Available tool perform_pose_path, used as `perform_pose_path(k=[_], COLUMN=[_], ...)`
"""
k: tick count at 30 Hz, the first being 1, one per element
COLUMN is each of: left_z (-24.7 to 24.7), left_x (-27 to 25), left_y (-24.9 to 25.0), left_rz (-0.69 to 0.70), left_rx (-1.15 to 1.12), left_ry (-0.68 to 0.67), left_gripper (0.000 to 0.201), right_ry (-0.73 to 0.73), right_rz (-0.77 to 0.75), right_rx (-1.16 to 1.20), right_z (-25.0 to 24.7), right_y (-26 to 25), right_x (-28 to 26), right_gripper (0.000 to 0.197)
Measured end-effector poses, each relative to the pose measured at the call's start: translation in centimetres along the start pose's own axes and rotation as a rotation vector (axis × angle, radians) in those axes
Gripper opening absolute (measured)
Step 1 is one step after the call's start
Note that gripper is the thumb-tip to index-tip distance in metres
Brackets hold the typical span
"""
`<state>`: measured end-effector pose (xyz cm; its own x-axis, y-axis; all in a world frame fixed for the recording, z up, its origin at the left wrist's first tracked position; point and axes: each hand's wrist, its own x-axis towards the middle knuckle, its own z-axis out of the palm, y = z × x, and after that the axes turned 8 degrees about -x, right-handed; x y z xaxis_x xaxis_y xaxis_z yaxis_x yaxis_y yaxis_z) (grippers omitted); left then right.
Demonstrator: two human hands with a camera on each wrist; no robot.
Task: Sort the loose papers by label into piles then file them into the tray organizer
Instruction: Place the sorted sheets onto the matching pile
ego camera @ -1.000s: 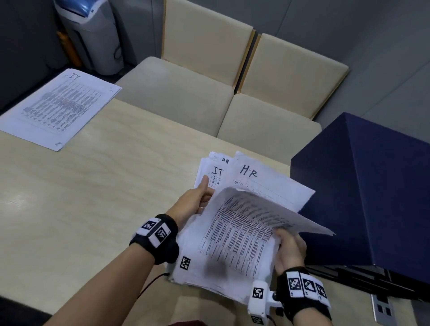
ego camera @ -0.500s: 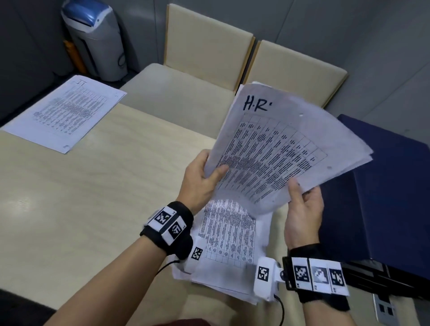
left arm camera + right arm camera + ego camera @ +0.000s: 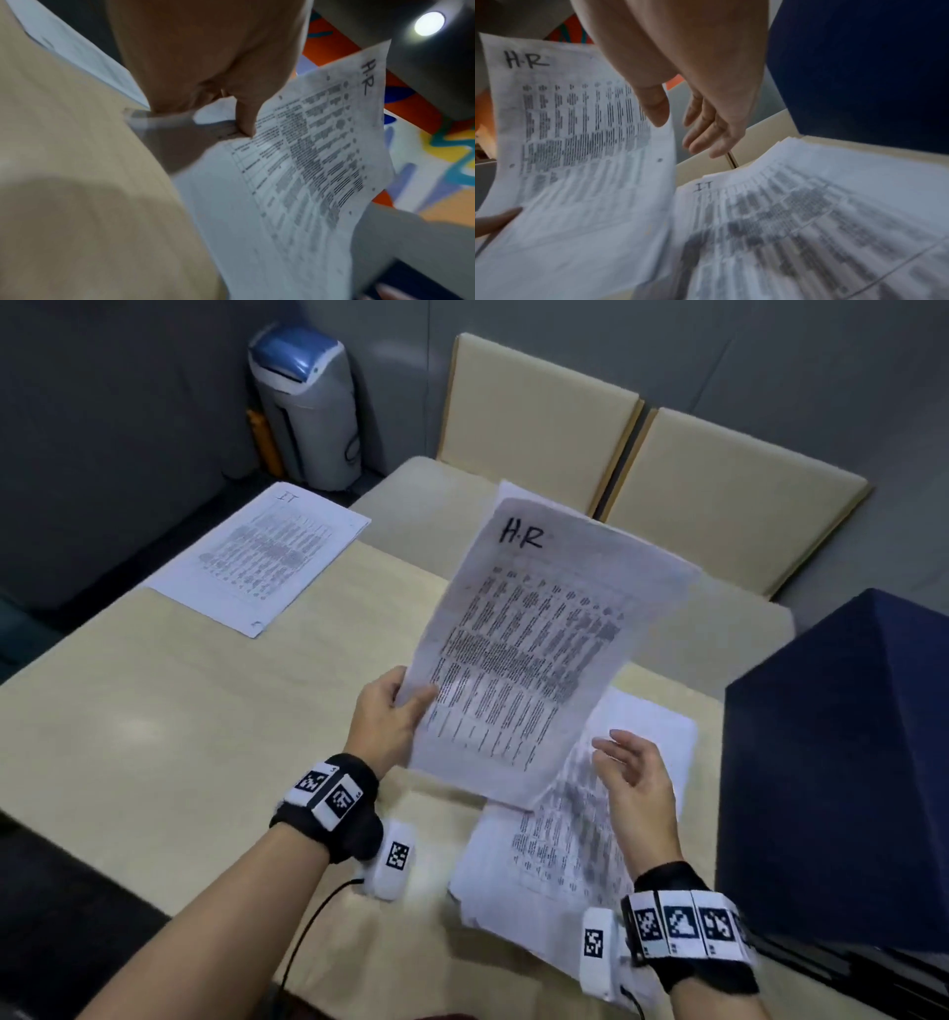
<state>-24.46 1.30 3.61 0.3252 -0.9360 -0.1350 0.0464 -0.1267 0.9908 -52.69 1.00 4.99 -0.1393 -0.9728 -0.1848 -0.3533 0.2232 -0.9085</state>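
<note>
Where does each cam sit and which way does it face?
Head: worn on the head, looking down at the table; both forearms show, left hand pinching the HR sheet, right hand open.
Left wrist: along the left hand, at the HR sheet.
Right wrist: along the right hand, at the loose stack, IT sheet topmost.
Shared: all three see the HR sheet.

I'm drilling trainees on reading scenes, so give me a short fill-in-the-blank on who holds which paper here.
1. The lifted sheet is labelled ____.
2. It is held by the ____ hand alone.
3. The top page of the stack under the right hand is labelled ____.
4. The lone sheet at the table's far corner is labelled ____.

Missing words: H.R; left; IT; IT
</note>
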Motion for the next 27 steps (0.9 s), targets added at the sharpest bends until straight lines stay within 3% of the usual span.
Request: perform_pose_path(k=[4, 7, 11, 14, 17, 20, 22, 25, 27], left_z=[-12.5, -23.3, -35.4, -41.7, -45.3, -45.3, -43.3, -41.1, -40.9], left_x=[0.2, -0.9, -2.2, -1.8, -1.1, -0.7, -0.6, -0.9, -0.5], left_y=[-0.3, -1.5, -3.2, -4.1, -4.2, -4.3, -5.1, -7.2, -8.3], left_rz=[-0.125, -0.235, -0.366, -0.435, -0.471, -0.299, -0.19, -0.334, -0.368], left_rx=[0.083, 0.315, 0.644, 0.801, 0.986, 1.132, 1.148, 1.12, 1.114], left_ry=[0.168, 0.27, 0.309, 0.331, 0.403, 0.5, 0.379, 0.142, 0.101], left_gripper=[0.009, 0.009, 0.015, 0.017, 0.028, 0.046, 0.052, 0.073, 0.082], right_ry=[-0.14, -0.273, -0.369, -0.355, -0.28, -0.278, -0.268, -0.271, -0.276], right_rz=[0.06, 0.088, 0.08, 0.012, -0.019, 0.017, 0.013, 0.02, 0.03], right_rx=[-0.069, -0.219, -0.501, -0.832, -1.003, -1.106, -1.113, -1.101, -1.112], right_z=[5.9, 11.1, 17.0, 20.1, 22.0, 22.7, 22.9, 22.9, 22.9], right_y=[-0.5, -0.9, -0.6, 0.3, 1.4, 2.6, 3.1, 2.8, 2.4], right_x=[-0.2, -0.6, -1.4, -1.8, -2.2, -1.9, -1.7, -1.9, -1.8], right_gripper=[0.03, 0.039, 0.061, 0.034, 0.028, 0.055, 0.061, 0.062, 0.064])
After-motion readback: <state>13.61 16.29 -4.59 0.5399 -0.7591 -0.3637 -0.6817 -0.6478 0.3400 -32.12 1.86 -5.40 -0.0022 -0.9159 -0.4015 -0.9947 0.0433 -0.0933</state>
